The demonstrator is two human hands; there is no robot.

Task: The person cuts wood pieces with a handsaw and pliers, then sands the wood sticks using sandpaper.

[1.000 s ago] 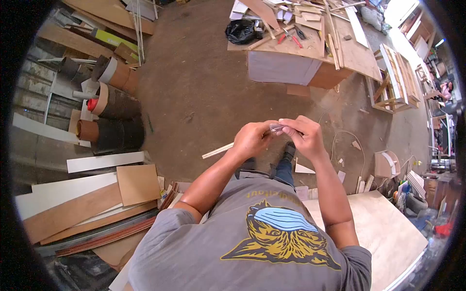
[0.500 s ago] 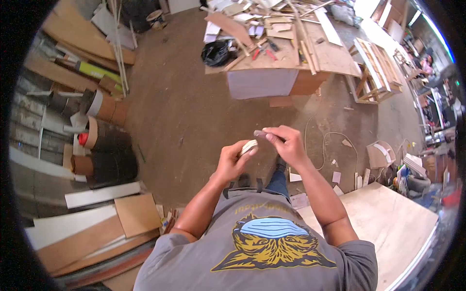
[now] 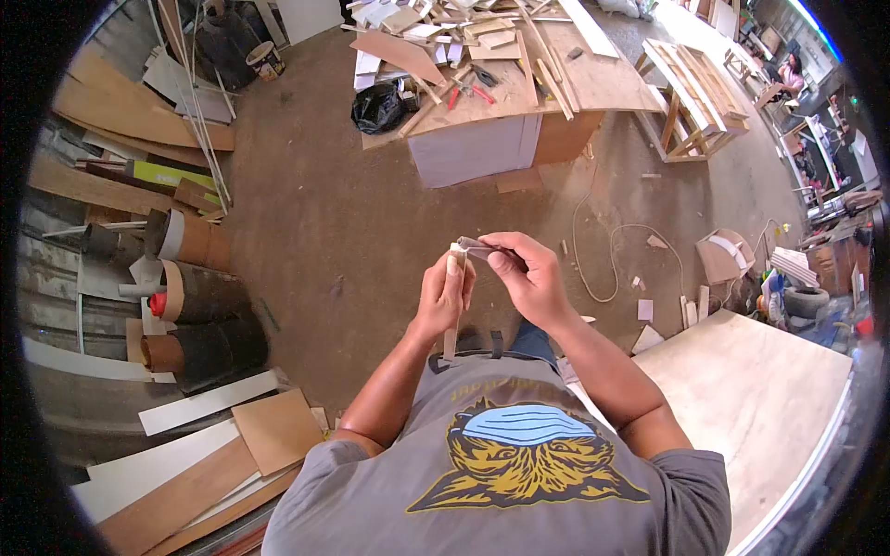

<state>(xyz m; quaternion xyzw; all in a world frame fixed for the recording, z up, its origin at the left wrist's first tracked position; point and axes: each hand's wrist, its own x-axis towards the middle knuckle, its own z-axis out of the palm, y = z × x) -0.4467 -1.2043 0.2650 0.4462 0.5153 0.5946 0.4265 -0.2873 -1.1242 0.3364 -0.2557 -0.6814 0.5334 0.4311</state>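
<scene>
While the left hand [image 3: 448, 293] is closed around a thin wooden strip [image 3: 451, 337], fingers wrapped and thumb along it, the right hand [image 3: 530, 281] pinches a small folded brown piece [image 3: 478, 247] between thumb and fingers, at the strip's upper end. Hands close together in front of the shirt [image 3: 371, 491]; the strip's lower end extends below the left hand, toward the waist. Number of strips: cannot tell.

Edges and room: open floor [image 3: 306, 213] ahead of the hands and to their left. Near edge of the counter [image 3: 436, 119] lies beyond the hands, well apart. A cord [image 3: 607, 298] loops over the floor to their right. Large pale board [image 3: 751, 398] nearer the body on the right, its edge reaching toward the right forearm. Flat boards [image 3: 185, 491] overlap at lower left, well apart from the left hand. Slatted wooden frame [image 3: 697, 88] stands beyond and right.

Containers: black plastic bag [image 3: 378, 108] at the counter's left corner, crumpled; contents not readable. Bucket [image 3: 266, 61] far ahead and left, on the floor; contents unclear. Dark rolls [image 3: 218, 343] left of the hands, a red item [image 3: 158, 304] at the end of one.
</scene>
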